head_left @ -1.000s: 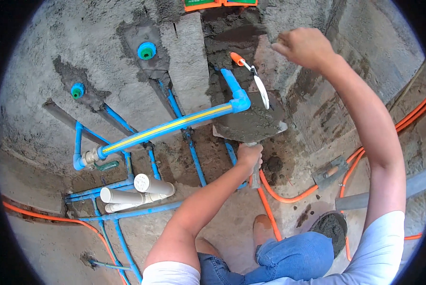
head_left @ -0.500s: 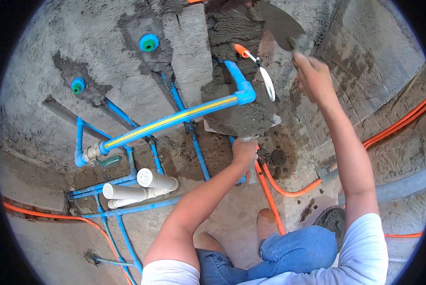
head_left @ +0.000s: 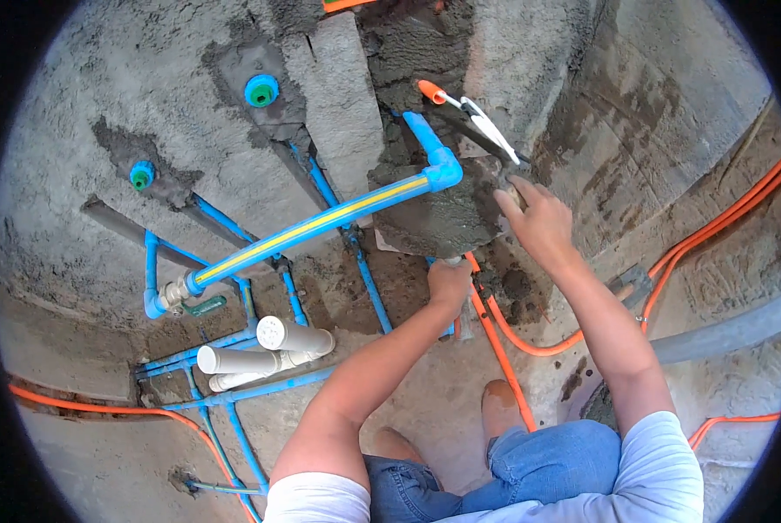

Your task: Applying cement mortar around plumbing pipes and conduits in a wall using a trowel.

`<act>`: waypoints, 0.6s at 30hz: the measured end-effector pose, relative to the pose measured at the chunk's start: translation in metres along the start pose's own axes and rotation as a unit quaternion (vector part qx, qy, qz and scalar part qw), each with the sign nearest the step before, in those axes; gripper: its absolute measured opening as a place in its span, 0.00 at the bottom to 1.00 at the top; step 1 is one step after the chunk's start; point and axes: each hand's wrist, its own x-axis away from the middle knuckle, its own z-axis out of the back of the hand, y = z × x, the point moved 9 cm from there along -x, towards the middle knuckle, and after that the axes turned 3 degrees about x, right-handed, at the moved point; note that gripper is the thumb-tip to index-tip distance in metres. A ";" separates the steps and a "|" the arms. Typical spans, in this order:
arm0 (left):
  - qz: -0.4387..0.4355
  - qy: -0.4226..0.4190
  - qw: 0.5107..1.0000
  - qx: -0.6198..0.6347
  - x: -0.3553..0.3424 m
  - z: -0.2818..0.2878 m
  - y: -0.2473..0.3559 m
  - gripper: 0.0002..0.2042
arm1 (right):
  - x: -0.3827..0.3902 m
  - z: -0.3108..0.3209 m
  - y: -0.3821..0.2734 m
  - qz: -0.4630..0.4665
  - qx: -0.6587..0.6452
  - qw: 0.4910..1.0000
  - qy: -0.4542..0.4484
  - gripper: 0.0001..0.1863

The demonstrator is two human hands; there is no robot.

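My left hand point(head_left: 450, 286) grips a plasterer's hawk from below, its pale edge point(head_left: 388, 245) showing at the left. Wet grey mortar point(head_left: 449, 218) covers the top of the hawk. In my right hand point(head_left: 543, 225) is a trowel point(head_left: 484, 137), seen nearly edge-on, its dark blade pointing up and left above the mortar. White cable point(head_left: 493, 133) with an orange end point(head_left: 431, 91) sticks out of the wall close to the blade and partly overlaps it. A blue pipe elbow point(head_left: 445, 170) crosses in front of the hawk's upper left.
A blue pipe with a yellow stripe point(head_left: 312, 228) runs left from the elbow. Two capped white pipes point(head_left: 238, 360) stand lower left. Orange conduits point(head_left: 495, 349) rise near my feet. Fresh mortar fills a wall channel point(head_left: 416, 48). A grey mortar container point(head_left: 601, 405) sits beside my right knee.
My right hand has come down from the wall with the trowel, toward the hawk. The blade has turned from broadside to nearly edge-on. My left hand holds the hawk almost where it was.
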 end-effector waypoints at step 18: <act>0.019 0.013 1.000 0.012 0.004 0.025 0.023 0.11 | 0.046 -0.032 0.064 0.014 -0.042 0.999 -0.010 0.19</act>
